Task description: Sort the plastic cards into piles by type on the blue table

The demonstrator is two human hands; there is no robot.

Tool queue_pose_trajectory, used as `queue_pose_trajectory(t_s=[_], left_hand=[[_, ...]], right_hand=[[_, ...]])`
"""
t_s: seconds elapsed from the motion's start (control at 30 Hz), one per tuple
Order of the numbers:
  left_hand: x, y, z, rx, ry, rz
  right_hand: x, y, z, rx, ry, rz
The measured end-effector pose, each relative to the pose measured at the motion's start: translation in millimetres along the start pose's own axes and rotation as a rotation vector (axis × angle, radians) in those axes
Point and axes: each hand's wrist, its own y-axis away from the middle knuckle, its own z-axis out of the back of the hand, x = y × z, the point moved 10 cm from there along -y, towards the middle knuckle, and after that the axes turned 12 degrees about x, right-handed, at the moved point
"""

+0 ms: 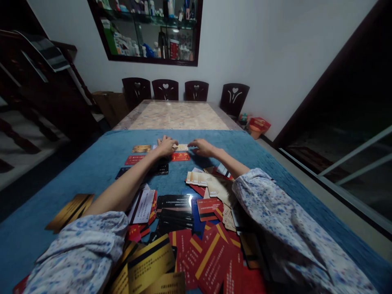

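Note:
On the blue cloth [211,139], a cream card [181,147] lies flat at the far end of small rows of cards. My left hand [166,145] rests at its left side, fingers apart, covering part of a pale card. From the right, my right hand [202,147] reaches to the cream card's edge with fingers stretched out; whether they touch it I cannot tell. Just below are a red-orange card [180,157] and a black card [161,169]. A gold card [141,149] and a red card [134,159] lie left of my left hand.
Nearer me spreads a heap of red cards [211,257], gold cards [151,261], black cards [174,220] and cream cards [199,179]. More gold cards [72,210] lie left of my left forearm. Several dark chairs [197,90] stand beyond the table [180,114].

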Motion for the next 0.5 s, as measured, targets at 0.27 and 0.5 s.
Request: queue_pose_trajectory(t_s=[0.27, 0.5], left_hand=[[-30, 23, 2.4, -0.066, -0.001, -0.128], [-60, 55, 0.7, -0.098, 0.007, -0.242]], right_hand=[[6, 39, 1, -0.013, -0.004, 0.025], [3, 74, -4, -0.061, 0.008, 0.053]])
